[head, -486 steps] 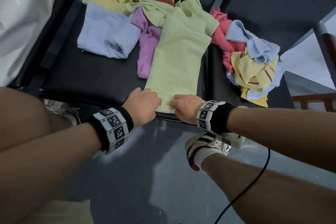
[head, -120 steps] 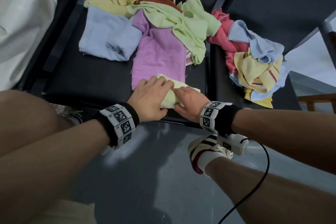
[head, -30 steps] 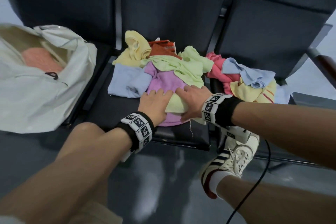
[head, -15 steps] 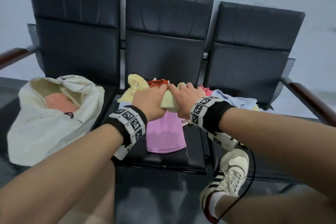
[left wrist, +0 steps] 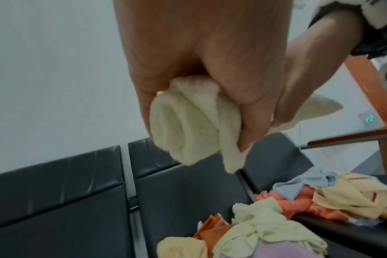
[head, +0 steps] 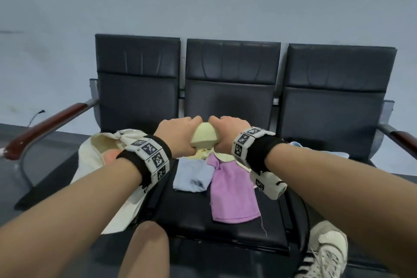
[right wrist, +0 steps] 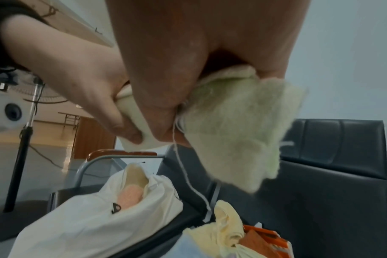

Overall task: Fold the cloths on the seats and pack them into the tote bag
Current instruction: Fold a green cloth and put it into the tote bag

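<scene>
A: What do we have in front of us?

B: The row of seats (head: pixel 230 88) fills most of it. On the left one sits the tote (head: pixel 99 160), mouth open, a pink cloth (right wrist: pixel 130 193) already inside. The middle seat carries the pile (left wrist: pixel 265 232) of unfolded cloths, with a purple one (head: pixel 232 196) and a blue one (head: pixel 191 175) lying nearer us, and more spill onto the right seat.

A: And the roll?

B: We hold the green roll (head: pixel 204 137) in the air above the middle seat, clear of the pile. Our left hand (head: pixel 178 135) is curled round one end, where the coiled layers show. Our right hand (head: pixel 228 134) pinches the other end, a loose corner and a stray thread (right wrist: pixel 188 176) hanging from it.

A: So which step are we on?

B: We judge the folding of this cloth done and the packing begun: it is lifted, not yet over the tote.

A: What does the next move ask of us?

B: We carry it left and lower it through the mouth beside the pink cloth. Both grips should stay tight until it rests inside, or the coil may spring open. The loose corner wants tucking under. One hand may need to part the tote's rim, since it sags.
</scene>
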Motion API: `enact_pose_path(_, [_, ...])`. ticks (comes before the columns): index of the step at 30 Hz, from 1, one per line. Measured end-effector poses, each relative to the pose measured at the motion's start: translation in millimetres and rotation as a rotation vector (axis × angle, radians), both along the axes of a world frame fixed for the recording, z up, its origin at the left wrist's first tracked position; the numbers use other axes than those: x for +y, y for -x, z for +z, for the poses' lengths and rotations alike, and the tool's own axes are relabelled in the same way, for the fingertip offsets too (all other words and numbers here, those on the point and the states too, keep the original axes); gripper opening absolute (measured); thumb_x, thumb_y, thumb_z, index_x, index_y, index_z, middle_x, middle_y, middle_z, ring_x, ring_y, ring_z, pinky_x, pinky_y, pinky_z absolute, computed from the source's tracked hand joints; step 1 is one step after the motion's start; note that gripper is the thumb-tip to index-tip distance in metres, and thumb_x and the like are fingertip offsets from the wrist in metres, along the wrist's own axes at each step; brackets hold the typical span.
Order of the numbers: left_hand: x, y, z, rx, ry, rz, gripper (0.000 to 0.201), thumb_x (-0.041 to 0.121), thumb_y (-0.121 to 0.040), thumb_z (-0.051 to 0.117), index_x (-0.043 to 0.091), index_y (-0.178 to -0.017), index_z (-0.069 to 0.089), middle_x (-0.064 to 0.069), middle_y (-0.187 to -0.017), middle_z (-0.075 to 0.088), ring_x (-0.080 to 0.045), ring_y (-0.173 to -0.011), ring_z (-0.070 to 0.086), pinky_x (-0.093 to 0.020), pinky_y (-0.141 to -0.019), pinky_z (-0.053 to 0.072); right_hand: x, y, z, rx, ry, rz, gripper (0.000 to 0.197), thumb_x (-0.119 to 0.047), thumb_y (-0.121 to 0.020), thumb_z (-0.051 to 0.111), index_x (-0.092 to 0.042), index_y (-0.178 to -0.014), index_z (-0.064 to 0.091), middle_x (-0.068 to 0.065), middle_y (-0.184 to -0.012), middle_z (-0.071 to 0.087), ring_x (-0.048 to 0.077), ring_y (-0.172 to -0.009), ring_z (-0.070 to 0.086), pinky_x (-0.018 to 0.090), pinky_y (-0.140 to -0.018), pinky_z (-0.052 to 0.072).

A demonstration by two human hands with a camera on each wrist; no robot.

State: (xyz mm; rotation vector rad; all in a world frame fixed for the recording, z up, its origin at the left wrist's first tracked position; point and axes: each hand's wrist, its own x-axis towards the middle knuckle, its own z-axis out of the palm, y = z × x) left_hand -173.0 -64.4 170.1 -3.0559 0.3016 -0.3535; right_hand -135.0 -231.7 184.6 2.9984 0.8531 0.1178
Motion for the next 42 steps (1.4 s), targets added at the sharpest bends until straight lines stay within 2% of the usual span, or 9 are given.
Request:
enact_pose_path(7, [68, 0, 9, -0.028, 0.105, 0.055, 0.055, 0.031, -0.077, 0.071, 0.021, -0.117, 0.034, 0.007, -0.097, 0.056, -0.022, -0.09, 0.06, -0.036, -0.063, 0.047, 62, -20, 16, 0.078, -0.043, 0.066, 0.049, -0.036, -0.075, 0.071, -0.025, -0.11, 0.038, -0.003, -0.09, 0.06, 0.022, -0.074, 0.063, 0.035, -0.064, 0.053])
enact_pose_path(11, [115, -2, -6, -0.115, 0.147, 0.068, 0.049, 0.033, -0.08, 0.066, 0.022, -0.124, 0.045, 0.005, -0.112, 0.053, -0.019, -0.101, 0.052, -0.037, -0.07, 0.048, 95, -33, 6, 0.104, -0.105, 0.093, 0.051, -0.037, -0.073, 0.072, -0.027, -0.11, 0.038, -0.005, -0.086, 0.057, 0.02, -0.07, 0.06, 0.028, -0.053, 0.044])
enact_pose_path(19, [195, -16, -54, -0.219, 0.259, 0.187, 0.064, 0.017, -0.076, 0.066, 0.014, -0.138, 0.051, -0.014, -0.135, 0.046, -0.033, -0.126, 0.042, -0.046, -0.103, 0.044, 182, -57, -43, 0.281, -0.222, 0.13, 0.046, -0.037, -0.076, 0.068, -0.027, -0.113, 0.043, -0.002, -0.085, 0.057, 0.02, -0.072, 0.06, 0.033, -0.064, 0.053])
enact_pose_path(24, [235, -29, -78, -0.339, 0.361, 0.31, 0.043, 0.011, -0.077, 0.07, 0.015, -0.118, 0.06, -0.008, -0.114, 0.051, -0.028, -0.102, 0.051, -0.043, -0.08, 0.052, 229, -80, -74, 0.382, -0.359, 0.093, 0.06, -0.04, -0.072, 0.072, -0.032, -0.125, 0.044, -0.003, -0.091, 0.055, 0.024, -0.082, 0.059, 0.033, -0.073, 0.05])
enact_pose_path(30, [266, -61, -124, -0.083, 0.713, 0.495, 0.031, 0.014, -0.093, 0.051, 0.023, -0.116, 0.07, -0.001, -0.116, 0.061, -0.016, -0.098, 0.059, -0.03, -0.089, 0.046, 280, -103, -129, 0.512, -0.404, 0.029, 0.073, -0.042, -0.07, 0.074, -0.03, -0.136, 0.044, 0.004, -0.114, 0.061, 0.027, -0.101, 0.061, 0.039, -0.086, 0.055])
enact_pose_path(35, [284, -78, -173, 0.093, 0.831, 0.545, 0.045, 0.008, -0.095, 0.048, 0.021, -0.137, 0.057, -0.003, -0.097, 0.066, -0.017, -0.083, 0.06, -0.029, -0.081, 0.048, 313, -128, -178, 0.568, -0.355, -0.019, 0.064, -0.048, -0.072, 0.07, -0.029, -0.129, 0.047, 0.002, -0.118, 0.049, 0.028, -0.113, 0.052, 0.036, -0.087, 0.05])
enact_pose_path(38, [297, -89, -205, 0.167, 0.836, 0.541, 0.057, 0.011, -0.098, 0.048, 0.025, -0.152, 0.037, -0.007, -0.125, 0.059, -0.019, -0.101, 0.06, -0.028, -0.093, 0.045, 331, -138, -193, 0.609, -0.302, -0.006, 0.046, -0.041, -0.087, 0.061, -0.022, -0.127, 0.05, 0.001, -0.11, 0.048, 0.029, -0.119, 0.045, 0.042, -0.103, 0.04])
enact_pose_path(40, [307, -94, -228, 0.245, 0.804, 0.552, 0.066, 0.016, -0.098, 0.048, 0.029, -0.157, 0.022, -0.011, -0.148, 0.043, -0.026, -0.117, 0.057, -0.033, -0.102, 0.043, 346, -143, -209, 0.635, -0.323, 0.008, 0.038, -0.038, -0.087, 0.061, -0.021, -0.12, 0.052, -0.003, -0.105, 0.051, 0.026, -0.112, 0.05, 0.037, -0.096, 0.044])
enact_pose_path(42, [312, -95, -245, 0.348, 0.727, 0.562, 0.074, 0.021, -0.097, 0.049, 0.031, -0.158, 0.008, -0.017, -0.153, 0.036, -0.033, -0.117, 0.058, -0.036, -0.1, 0.044, 357, -144, -225, 0.65, -0.351, 0.029, 0.036, -0.039, -0.082, 0.063, -0.021, -0.112, 0.054, -0.005, -0.098, 0.058, 0.022, -0.1, 0.059, 0.032, -0.084, 0.048])
